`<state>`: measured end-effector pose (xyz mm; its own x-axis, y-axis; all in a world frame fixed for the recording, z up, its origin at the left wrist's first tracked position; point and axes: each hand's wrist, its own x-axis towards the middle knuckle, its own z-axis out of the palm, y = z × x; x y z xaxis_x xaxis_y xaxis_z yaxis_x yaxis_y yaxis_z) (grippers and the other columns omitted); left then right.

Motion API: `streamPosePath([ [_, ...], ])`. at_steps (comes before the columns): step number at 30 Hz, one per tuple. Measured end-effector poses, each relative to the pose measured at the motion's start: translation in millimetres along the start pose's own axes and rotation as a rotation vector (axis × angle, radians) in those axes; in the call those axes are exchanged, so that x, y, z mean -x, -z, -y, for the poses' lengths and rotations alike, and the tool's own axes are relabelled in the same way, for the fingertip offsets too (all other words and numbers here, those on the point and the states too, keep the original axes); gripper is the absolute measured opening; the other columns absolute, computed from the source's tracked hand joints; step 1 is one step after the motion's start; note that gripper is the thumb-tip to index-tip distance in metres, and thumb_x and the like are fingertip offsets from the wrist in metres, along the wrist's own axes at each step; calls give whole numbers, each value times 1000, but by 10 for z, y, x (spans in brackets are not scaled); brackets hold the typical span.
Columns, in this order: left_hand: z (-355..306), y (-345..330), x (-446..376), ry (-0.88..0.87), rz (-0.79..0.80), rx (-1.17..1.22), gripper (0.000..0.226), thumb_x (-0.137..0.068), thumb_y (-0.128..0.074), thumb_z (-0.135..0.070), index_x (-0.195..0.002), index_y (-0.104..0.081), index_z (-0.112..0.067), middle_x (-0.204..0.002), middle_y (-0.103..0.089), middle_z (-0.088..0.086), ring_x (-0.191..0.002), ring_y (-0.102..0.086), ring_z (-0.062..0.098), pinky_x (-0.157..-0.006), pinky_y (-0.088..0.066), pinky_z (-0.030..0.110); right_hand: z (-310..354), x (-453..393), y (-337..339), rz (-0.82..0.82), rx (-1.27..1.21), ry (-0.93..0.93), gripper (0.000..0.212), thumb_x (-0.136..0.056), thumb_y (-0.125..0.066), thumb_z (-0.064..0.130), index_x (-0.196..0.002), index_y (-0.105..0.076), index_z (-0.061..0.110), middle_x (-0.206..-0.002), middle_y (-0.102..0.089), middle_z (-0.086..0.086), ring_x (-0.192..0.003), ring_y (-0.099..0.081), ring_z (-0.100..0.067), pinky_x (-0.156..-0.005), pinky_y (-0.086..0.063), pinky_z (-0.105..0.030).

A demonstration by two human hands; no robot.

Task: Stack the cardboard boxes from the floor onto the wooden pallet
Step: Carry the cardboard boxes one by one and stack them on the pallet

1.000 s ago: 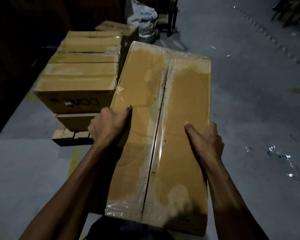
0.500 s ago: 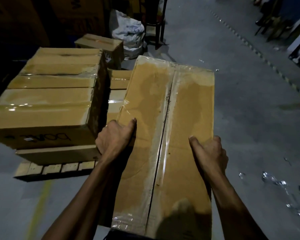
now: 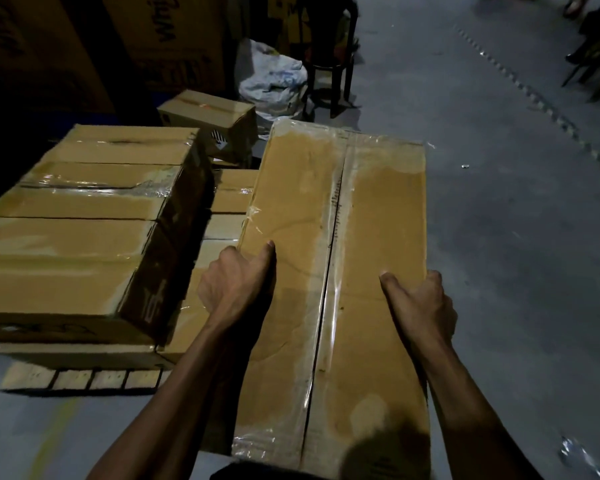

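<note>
A long brown cardboard box (image 3: 333,271) — shiny tape running down its middle — is hanging in the air beside the stacked boxes (image 3: 84,230) on the wooden pallet (image 3: 80,379). The left hand (image 3: 234,285) and right hand (image 3: 421,306) are gripping its sides. No writing is clear enough to read.

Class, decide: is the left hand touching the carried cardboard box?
Touching. The head view shows the left hand gripping the carried box's left edge, thumb lying on its top.

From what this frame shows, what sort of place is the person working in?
Probably a warehouse or storeroom: taped cardboard boxes stacked on a wooden pallet, a bare concrete floor, and large printed cartons against the back wall.
</note>
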<state>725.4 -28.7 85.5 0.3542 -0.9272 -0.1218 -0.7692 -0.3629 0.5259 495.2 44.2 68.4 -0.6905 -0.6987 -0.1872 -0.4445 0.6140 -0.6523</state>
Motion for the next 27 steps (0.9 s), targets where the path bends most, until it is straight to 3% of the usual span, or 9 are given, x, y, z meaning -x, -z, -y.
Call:
streamPosePath([
  [5, -742, -534, -9, 110, -30, 39, 75, -85, -42, -78, -109, -60, -9, -103, -65, 15, -93, -61, 34, -85, -50, 43, -40, -1103, 281, 92, 8, 102, 78, -81, -61, 67, -136, -42, 15, -122, -60, -14, -107, -58, -37, -89, -49, -43],
  [10, -1504, -829, 96, 171, -84, 71, 70, -90, -45, -70, -115, -60, -7, -110, -64, 17, -95, -57, 34, -77, -40, 38, 37, -1963, 732, 157, 49, 204, 76, -85, -61, 62, -138, -40, 11, -124, -58, -18, -110, -56, -39, -83, -42, -39],
  [15, -2070, -1096, -73, 208, -211, 65, 79, -85, -40, -77, -114, -63, -7, -104, -67, 16, -91, -61, 34, -81, -51, 42, 218, -2654, 961, 171, 59, 293, 75, -85, -60, 63, -136, -41, 10, -122, -59, -17, -108, -57, -38, -77, -36, -37],
  [20, -2476, -1319, -479, 273, -284, 62, 73, -87, -45, -73, -112, -64, -8, -103, -66, 14, -90, -59, 32, -74, -44, 37, 486, -3316, 855, 187, 56, 342, 75, -85, -59, 64, -135, -42, 11, -122, -60, -16, -109, -57, -38, -82, -43, -40],
  [27, -2859, -1805, -1520, 379, -310, 116, 74, -74, -38, -82, -100, -65, -18, -86, -68, 5, -77, -63, 31, -78, -56, 44, 1071, -4387, 261, 230, 91, 383, 74, -83, -59, 66, -132, -44, 12, -121, -60, -15, -108, -58, -38, -87, -46, -43],
])
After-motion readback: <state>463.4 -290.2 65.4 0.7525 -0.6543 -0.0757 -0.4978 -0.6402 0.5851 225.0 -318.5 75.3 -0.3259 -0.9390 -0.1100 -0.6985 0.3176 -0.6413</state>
